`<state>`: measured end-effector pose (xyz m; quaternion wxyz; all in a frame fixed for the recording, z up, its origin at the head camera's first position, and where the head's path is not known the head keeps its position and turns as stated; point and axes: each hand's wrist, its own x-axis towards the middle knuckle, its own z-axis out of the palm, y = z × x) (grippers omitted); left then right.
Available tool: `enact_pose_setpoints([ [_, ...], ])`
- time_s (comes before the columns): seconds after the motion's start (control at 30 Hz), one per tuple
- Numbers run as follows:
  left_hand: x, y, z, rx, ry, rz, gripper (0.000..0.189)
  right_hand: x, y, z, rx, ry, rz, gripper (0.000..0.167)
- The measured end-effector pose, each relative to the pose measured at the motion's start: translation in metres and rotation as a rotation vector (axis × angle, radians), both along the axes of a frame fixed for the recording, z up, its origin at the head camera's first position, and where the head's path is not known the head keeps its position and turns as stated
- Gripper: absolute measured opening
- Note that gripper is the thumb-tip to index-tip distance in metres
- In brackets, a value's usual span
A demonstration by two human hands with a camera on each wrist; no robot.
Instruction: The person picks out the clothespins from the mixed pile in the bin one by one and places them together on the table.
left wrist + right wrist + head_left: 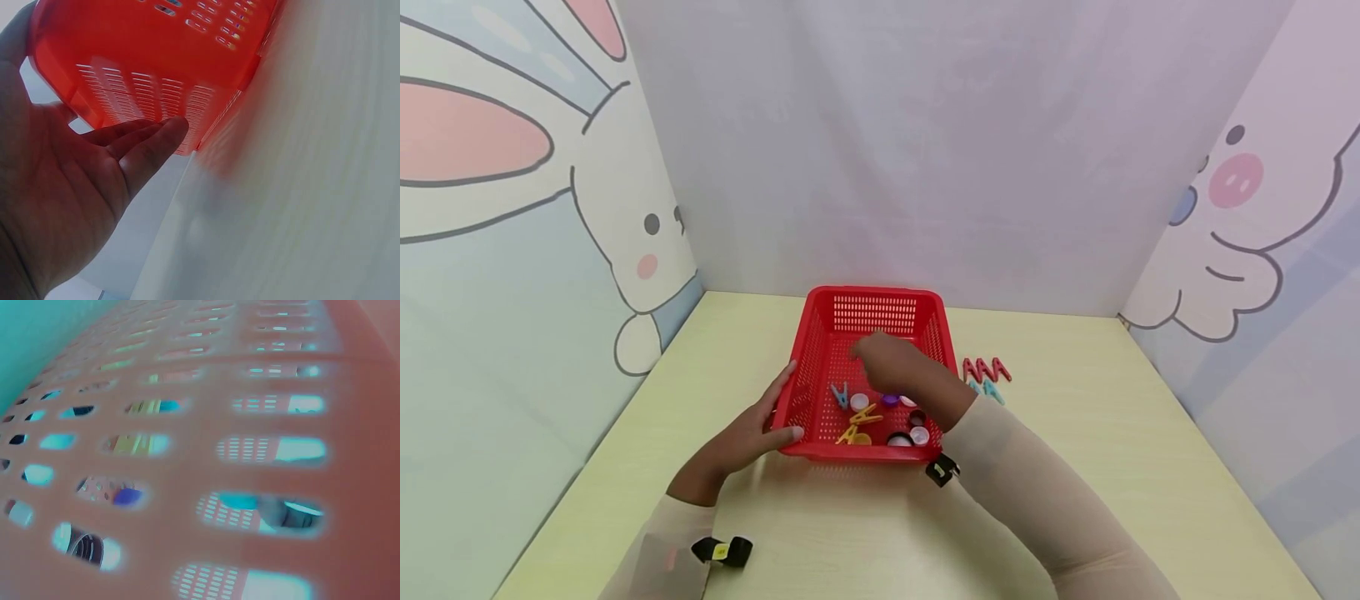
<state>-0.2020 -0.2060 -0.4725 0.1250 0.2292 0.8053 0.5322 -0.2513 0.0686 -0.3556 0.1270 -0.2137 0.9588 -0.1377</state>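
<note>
A red plastic basket (812,452) with slotted walls stands on the table. My left hand (748,433) holds its near left corner, thumb over the rim and fingers along the outer wall, as the left wrist view also shows. Inside the basket, toward its middle, is my right hand (891,364); its fingertips are mostly hidden, and whether it holds anything cannot be told. Below it lie a blue clothespin (840,396), yellow clothespins (867,415) and several bottle caps, including a white cap (859,402), a purple cap (890,400) and a yellow cap (861,439).
Right of the basket, three red clothespins (983,369) lie in a row. Light blue clothespins (992,392) lie just nearer, partly behind my right forearm. Hanging cloth (887,167) closes off the back of the pale wooden table (1120,433); rabbit-printed panels flank it.
</note>
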Motion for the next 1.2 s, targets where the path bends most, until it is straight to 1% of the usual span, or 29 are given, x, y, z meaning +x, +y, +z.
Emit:
enact_pose_setpoints([
  [0.07, 0.0, 0.0, 0.0, -0.002, -0.001, 0.002, 0.117, 0.001, 0.001, 0.001, 0.034, 0.004, -0.005, 0.053],
  [0.17, 0.0, 0.0, 0.0, -0.002, -0.002, 0.005, 0.118, 0.004, 0.002, 0.005, 0.061, 0.001, 0.006, 0.041],
  [0.27, 0.0, 0.0, -0.001, 0.001, -0.005, 0.004, 0.118, 0.008, 0.005, 0.011, 0.069, 0.013, 0.002, 0.036],
  [0.43, -0.001, -0.001, -0.002, 0.009, -0.004, 0.0, 0.117, 0.017, 0.009, 0.018, 0.126, 0.087, -0.021, 0.042],
  [0.5, -0.001, -0.001, -0.002, 0.01, -0.005, 0.0, 0.117, 0.022, 0.011, 0.02, 0.168, 0.135, -0.012, 0.046],
  [0.57, -0.001, -0.001, -0.002, 0.01, -0.009, 0.0, 0.117, 0.026, 0.013, 0.02, 0.195, 0.181, 0.006, 0.045],
  [0.67, -0.001, -0.001, -0.002, 0.01, -0.016, -0.001, 0.117, 0.032, 0.015, 0.022, 0.203, 0.228, 0.007, 0.053],
  [0.73, -0.001, -0.001, -0.002, 0.012, -0.019, -0.004, 0.117, 0.034, 0.016, 0.024, 0.198, 0.222, -0.014, 0.058],
  [0.8, -0.002, -0.001, -0.002, 0.015, -0.019, -0.007, 0.116, 0.037, 0.017, 0.026, 0.183, 0.194, -0.053, 0.065],
  [0.83, -0.002, -0.001, -0.002, 0.016, -0.018, -0.007, 0.116, 0.037, 0.018, 0.027, 0.173, 0.174, -0.073, 0.065],
  [0.93, -0.002, -0.001, -0.002, 0.02, -0.018, -0.007, 0.117, 0.041, 0.021, 0.03, 0.154, 0.147, -0.105, 0.061],
  [1.03, -0.002, -0.001, -0.002, 0.018, -0.023, -0.003, 0.117, 0.045, 0.027, 0.032, 0.146, 0.156, -0.105, 0.058],
  [1.1, -0.002, -0.001, -0.002, 0.017, -0.028, -0.001, 0.117, 0.048, 0.031, 0.034, 0.138, 0.165, -0.105, 0.059],
  [1.2, -0.002, -0.001, -0.002, 0.018, -0.029, -0.001, 0.117, 0.051, 0.04, 0.035, 0.094, 0.163, -0.121, 0.053],
])
